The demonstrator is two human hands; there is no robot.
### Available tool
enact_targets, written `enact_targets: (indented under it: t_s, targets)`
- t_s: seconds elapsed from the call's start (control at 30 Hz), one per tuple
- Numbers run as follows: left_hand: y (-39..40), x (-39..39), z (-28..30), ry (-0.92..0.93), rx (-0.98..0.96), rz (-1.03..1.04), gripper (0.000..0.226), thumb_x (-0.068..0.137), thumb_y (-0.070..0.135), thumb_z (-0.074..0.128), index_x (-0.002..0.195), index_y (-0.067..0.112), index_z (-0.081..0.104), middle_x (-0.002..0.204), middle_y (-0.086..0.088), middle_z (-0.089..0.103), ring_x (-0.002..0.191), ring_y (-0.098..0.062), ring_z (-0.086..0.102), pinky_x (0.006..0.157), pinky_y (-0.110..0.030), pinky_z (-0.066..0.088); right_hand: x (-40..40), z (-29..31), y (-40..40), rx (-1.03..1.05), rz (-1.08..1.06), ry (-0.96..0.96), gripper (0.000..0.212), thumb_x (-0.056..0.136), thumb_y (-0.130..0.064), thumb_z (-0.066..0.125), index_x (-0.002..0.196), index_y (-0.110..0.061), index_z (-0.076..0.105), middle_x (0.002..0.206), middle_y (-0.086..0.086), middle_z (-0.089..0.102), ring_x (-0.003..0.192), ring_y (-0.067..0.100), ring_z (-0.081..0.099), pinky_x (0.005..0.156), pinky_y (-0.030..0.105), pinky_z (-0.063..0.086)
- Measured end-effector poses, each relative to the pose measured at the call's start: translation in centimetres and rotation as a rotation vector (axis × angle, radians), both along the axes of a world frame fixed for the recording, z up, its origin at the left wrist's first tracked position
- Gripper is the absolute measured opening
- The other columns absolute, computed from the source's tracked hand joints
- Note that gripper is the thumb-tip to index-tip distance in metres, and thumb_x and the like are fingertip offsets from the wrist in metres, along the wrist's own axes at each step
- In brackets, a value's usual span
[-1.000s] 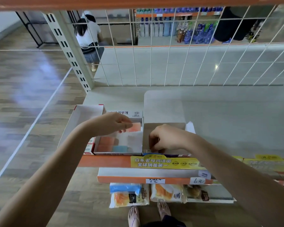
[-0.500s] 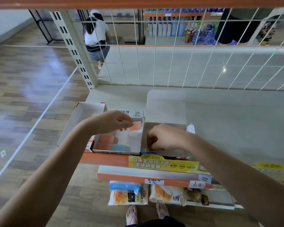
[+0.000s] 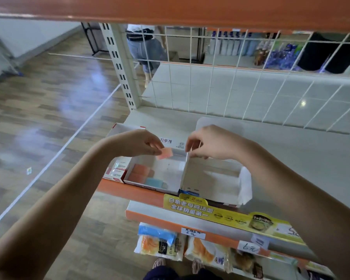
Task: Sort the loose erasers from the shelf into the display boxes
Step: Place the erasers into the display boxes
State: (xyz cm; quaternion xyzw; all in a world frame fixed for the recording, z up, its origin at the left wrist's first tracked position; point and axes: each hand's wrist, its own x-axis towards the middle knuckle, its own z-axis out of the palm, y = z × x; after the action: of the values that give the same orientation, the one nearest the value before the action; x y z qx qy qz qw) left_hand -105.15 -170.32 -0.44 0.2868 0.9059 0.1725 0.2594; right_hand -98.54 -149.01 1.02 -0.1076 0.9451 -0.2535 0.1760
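A: What is shown, largest first?

B: A grey shelf (image 3: 281, 150) is seen with two display boxes set at its front edge. The left box (image 3: 129, 174), relative to the shelf's front lip, is placed just behind it; orange and blue erasers are lined along its near-left side. The right box (image 3: 210, 178), touching the left box's side wall, appears unfilled, though its near corner is hidden.

A: And the hands?

B: Both have been raised since a second ago, when they were lowered inside the boxes. An orange eraser (image 3: 165, 154) is pinched by the fingertips of the left hand (image 3: 137, 143) and held above the left box's rear half. The right hand (image 3: 206, 143) is held above the wall shared by the boxes, thumb and fingers brought together; whether anything small is pinched there cannot be told.

A: What is meant for the sorting?

B: The orange eraser has been lifted clear of the box floor, so a repositioning is judged likely, perhaps beside the orange ones already laid there. The right box is judged still to be filled.
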Motion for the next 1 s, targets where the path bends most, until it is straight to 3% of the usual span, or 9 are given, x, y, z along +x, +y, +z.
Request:
enact_targets:
  t_s: [0.2, 0.4, 0.53, 0.6, 0.8, 1.0]
  targets:
    - [-0.6, -1.1, 0.8, 0.105, -0.138, -0.121, 0.024, 0.088, 0.022, 0.063, 0.112, 0.019, 0.066, 0.103, 0.007, 0.068, 0.088, -0.005, 0.058, 0.073, -0.015, 0.039, -2.1, 0.2, -3.4, 0.0, 0.004, 0.035, 0.015, 0.086, -0.022, 0.064, 0.101, -0.02, 0.065, 0.088, -0.007, 0.059, 0.072, 0.011, 0.059, 0.058, 0.018, 0.043]
    - [-0.4, -2.1, 0.4, 0.178, -0.255, -0.314, 0.026, 0.089, 0.024, 0.062, 0.114, 0.019, 0.062, 0.108, 0.005, 0.066, 0.092, -0.009, 0.055, 0.081, -0.024, 0.039, -3.8, -0.9, -5.7, 0.092, -0.065, 0.06, 0.02, 0.085, -0.018, 0.064, 0.105, -0.014, 0.066, 0.102, 0.001, 0.066, 0.09, 0.017, 0.061, 0.077, 0.026, 0.045]
    - [-0.3, -2.9, -0.2, 0.212, -0.283, -0.392, 0.024, 0.088, 0.024, 0.062, 0.112, 0.019, 0.062, 0.109, 0.006, 0.066, 0.086, -0.005, 0.048, 0.074, -0.022, 0.032, -4.4, -1.7, -6.7, 0.137, -0.125, 0.112, 0.02, 0.086, -0.012, 0.059, 0.104, -0.013, 0.068, 0.103, 0.004, 0.068, 0.087, 0.016, 0.058, 0.069, 0.023, 0.041]
    - [-0.2, -3.0, -0.5, 0.227, -0.298, -0.421, 0.023, 0.088, 0.025, 0.062, 0.11, 0.017, 0.063, 0.108, 0.005, 0.065, 0.085, -0.006, 0.047, 0.075, -0.023, 0.033, -4.5, -2.0, -6.8, 0.14, -0.157, 0.131, 0.02, 0.086, -0.01, 0.057, 0.102, -0.013, 0.068, 0.102, 0.004, 0.068, 0.087, 0.016, 0.058, 0.064, 0.023, 0.039]
    - [-0.2, -3.2, -1.0, 0.295, -0.359, -0.478, 0.026, 0.088, 0.028, 0.061, 0.111, 0.015, 0.063, 0.105, -0.001, 0.062, 0.095, -0.016, 0.052, 0.086, -0.032, 0.042, -4.9, -2.6, -7.3, 0.18, -0.186, 0.163, 0.023, 0.086, -0.008, 0.053, 0.105, -0.013, 0.067, 0.103, 0.005, 0.067, 0.095, 0.02, 0.06, 0.069, 0.022, 0.037]
    - [-0.1, -3.0, -1.5, 0.384, -0.401, -0.504, 0.023, 0.089, 0.027, 0.058, 0.111, 0.024, 0.065, 0.107, 0.006, 0.064, 0.093, -0.013, 0.054, 0.074, -0.025, 0.04, -5.3, -3.4, -7.3, 0.234, -0.214, 0.187, 0.026, 0.088, -0.011, 0.053, 0.112, -0.013, 0.062, 0.116, 0.006, 0.06, 0.104, 0.022, 0.055, 0.081, 0.027, 0.041]
